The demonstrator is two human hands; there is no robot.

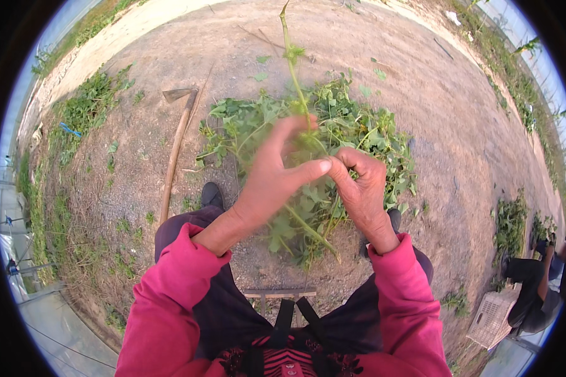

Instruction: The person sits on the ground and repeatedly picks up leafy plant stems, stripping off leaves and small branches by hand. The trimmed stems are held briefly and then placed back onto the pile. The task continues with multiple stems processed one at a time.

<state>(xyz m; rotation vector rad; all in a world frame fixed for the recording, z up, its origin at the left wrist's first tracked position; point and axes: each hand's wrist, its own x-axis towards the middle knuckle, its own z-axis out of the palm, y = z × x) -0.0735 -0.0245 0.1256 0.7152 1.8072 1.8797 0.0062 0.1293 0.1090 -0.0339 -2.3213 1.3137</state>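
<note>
A long green vine stem [290, 70] with small tufts along it rises away from me over the ground. My right hand [361, 181] pinches it near its lower part, between thumb and curled fingers. My left hand [276, 165] is blurred, its thumb and fingers spread apart. Its fingertips lie by the stem, and its thumb tip is close to or touching my right fingers. Under both hands spreads a heap of cut leafy vines [358, 122]. A thicker bare stem [311, 231] lies at the near side of the heap.
A hoe [174, 151] with a wooden handle lies left of the heap. More greens [87, 103] lie farther left, near a blue strip [70, 129]. At right, a seated person [530, 282] is beside a plastic crate [493, 318] and another vine pile [510, 219]. My shoe [212, 194] borders the heap.
</note>
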